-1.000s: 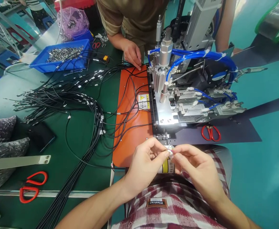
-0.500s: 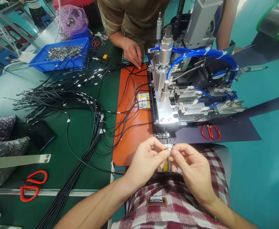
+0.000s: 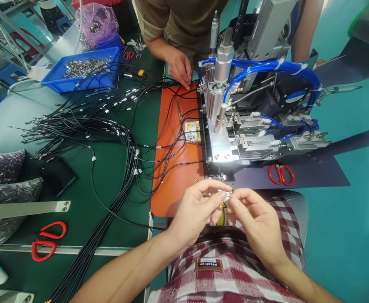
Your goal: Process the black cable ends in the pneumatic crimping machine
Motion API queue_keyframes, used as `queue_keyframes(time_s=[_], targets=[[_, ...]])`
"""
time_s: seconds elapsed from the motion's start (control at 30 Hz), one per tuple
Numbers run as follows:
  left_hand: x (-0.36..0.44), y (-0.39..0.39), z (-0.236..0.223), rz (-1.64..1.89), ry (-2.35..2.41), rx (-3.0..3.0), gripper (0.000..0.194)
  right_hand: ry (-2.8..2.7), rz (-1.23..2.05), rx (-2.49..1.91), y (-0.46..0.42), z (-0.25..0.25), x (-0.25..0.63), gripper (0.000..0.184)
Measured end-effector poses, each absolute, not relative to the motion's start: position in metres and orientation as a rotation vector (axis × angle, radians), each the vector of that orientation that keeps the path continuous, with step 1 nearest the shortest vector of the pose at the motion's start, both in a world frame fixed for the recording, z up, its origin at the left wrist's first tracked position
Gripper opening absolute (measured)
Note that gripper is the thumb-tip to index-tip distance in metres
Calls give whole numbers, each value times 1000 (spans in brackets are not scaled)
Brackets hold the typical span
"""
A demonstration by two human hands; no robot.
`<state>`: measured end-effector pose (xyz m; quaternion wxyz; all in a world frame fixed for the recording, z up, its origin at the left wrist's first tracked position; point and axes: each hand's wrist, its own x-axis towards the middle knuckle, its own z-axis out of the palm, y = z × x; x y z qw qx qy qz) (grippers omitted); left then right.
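Observation:
My left hand (image 3: 195, 212) and my right hand (image 3: 255, 221) meet just above my lap, both pinching a small shiny metal piece (image 3: 225, 194) between thumb and fingertips. They hover at the near edge of the orange mat (image 3: 178, 139), right in front of the metal machine (image 3: 235, 122) with blue air hoses. Black cables (image 3: 118, 139) with metal ends fan across the green table to my left and run onto the mat.
Another person's hand (image 3: 180, 69) rests at the mat's far edge. A blue tray (image 3: 80, 73) of metal parts sits at the back left. Red scissors (image 3: 47, 240) lie near left, a second pair (image 3: 281, 174) right of the machine. A dark phone (image 3: 58, 174) lies on the table.
Both hands have lifted slightly toward the machine's front edge, still pinching the small metal piece. The view has shifted a little to the left.

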<state>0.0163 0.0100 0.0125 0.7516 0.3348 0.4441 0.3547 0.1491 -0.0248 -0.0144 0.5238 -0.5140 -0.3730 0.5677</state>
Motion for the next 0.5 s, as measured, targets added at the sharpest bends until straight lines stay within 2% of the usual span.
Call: queue_keyframes(time_s=[0.23, 0.5], targets=[[17, 7, 8, 788, 1041, 730, 14, -952, 1399, -1200, -21, -17, 161, 13], [20, 4, 5, 841, 1064, 742, 16, -1055, 1217, -1334, -22, -13, 156, 9]])
